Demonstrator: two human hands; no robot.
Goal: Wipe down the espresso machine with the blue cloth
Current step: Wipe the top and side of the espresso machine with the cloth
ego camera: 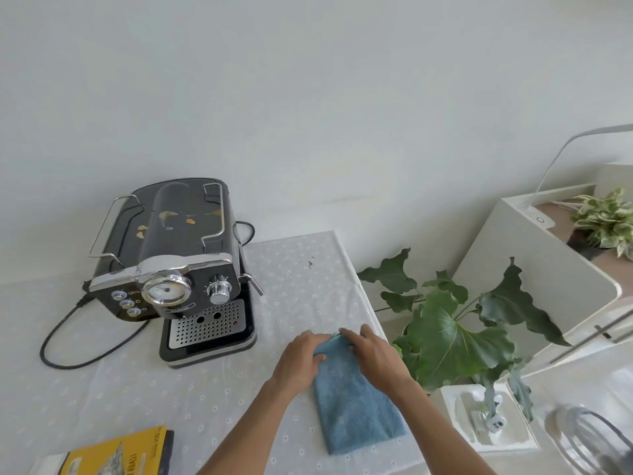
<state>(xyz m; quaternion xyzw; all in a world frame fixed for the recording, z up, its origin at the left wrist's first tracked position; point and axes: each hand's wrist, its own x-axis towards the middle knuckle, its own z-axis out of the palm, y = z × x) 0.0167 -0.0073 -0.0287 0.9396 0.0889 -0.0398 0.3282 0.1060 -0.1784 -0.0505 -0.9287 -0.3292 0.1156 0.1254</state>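
Observation:
A black and chrome espresso machine (pixel 171 269) stands on the white-clothed table (pixel 137 389), with yellowish smears on its top. To its right a folded blue cloth (pixel 352 406) lies flat near the table's right edge. My left hand (pixel 301 361) rests on the cloth's far left corner, fingers curled over the edge. Across from it, my right hand (pixel 373 354) presses on the far right corner. Both hands are touching the cloth's far end, a short way right of the machine's drip tray.
The machine's black cord (pixel 68 337) loops over the table at left. A yellow book (pixel 116 454) lies at the front edge. A leafy plant (pixel 455 323) in a white pot stands just right of the table. Dark crumbs (pixel 310 262) dot the cloth behind.

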